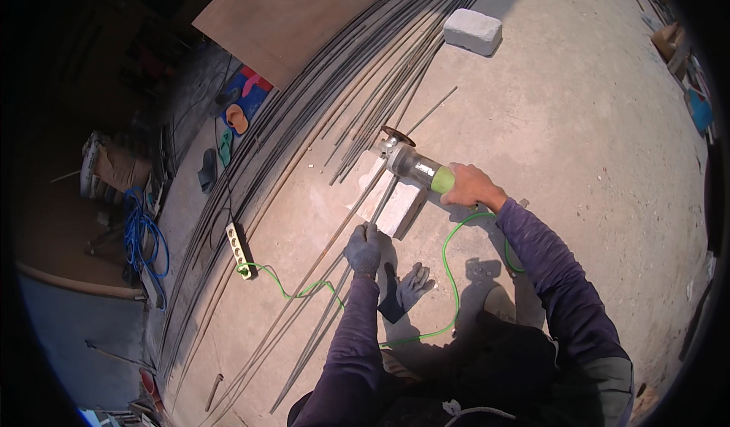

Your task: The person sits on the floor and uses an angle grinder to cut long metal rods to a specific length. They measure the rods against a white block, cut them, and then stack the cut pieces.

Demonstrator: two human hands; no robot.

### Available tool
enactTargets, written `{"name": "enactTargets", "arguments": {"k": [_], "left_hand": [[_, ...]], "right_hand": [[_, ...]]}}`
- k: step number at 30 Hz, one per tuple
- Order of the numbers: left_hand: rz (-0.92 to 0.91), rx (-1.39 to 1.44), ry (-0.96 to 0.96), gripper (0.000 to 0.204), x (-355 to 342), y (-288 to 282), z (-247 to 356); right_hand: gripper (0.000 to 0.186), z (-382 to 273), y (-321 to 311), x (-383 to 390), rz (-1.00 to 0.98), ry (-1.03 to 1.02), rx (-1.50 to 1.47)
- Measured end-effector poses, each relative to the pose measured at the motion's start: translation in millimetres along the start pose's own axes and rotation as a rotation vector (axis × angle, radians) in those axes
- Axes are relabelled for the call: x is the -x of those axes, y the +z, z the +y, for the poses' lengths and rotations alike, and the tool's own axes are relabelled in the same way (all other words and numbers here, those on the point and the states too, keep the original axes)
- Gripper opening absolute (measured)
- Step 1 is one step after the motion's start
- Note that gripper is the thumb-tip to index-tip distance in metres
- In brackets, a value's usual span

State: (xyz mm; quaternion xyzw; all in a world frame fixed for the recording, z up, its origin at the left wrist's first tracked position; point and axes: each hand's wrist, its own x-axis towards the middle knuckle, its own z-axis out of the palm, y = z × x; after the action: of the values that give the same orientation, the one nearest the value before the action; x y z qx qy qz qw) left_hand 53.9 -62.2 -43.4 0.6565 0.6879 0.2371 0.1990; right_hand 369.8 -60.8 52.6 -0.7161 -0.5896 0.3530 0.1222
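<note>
My bare right hand (473,187) is wrapped round the green rear end of an angle grinder (417,167). The grinder's cutting disc (397,135) lies over steel rods at the far end of a pale block (401,208). In a dark grey glove, my left hand (363,250) is closed round a steel rod (384,201) in front of the block. A second, rustier rod (319,276) runs beside it on the left. Whether the disc touches a rod cannot be made out. Next to my left wrist, a loose grey glove (414,286) lies on the concrete.
Long steel rods (304,96) stretch along the left side. A power strip (239,250) lies among them, with a green cord (453,275) curving across the floor below the grinder. Another block (473,31) sits at the far right. Sandals (236,119) and a blue hose (144,233) lie left.
</note>
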Motion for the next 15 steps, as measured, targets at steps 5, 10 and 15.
{"name": "enactTargets", "arguments": {"k": [5,10,15], "left_hand": [[-0.004,-0.003,-0.003,0.038,0.1,-0.8,-0.1],[-0.007,-0.007,-0.003,0.038,-0.8,0.7,-1.4],[0.005,-0.014,0.009,0.038,-0.4,1.0,-2.2]], "right_hand": [[0.064,-2.8,-2.1,0.7,-0.011,0.008,-0.007],[0.065,-1.4,-1.8,-1.6,-0.007,0.003,0.001],[0.064,-1.8,-2.1,-1.1,0.0,-0.013,-0.01]]}}
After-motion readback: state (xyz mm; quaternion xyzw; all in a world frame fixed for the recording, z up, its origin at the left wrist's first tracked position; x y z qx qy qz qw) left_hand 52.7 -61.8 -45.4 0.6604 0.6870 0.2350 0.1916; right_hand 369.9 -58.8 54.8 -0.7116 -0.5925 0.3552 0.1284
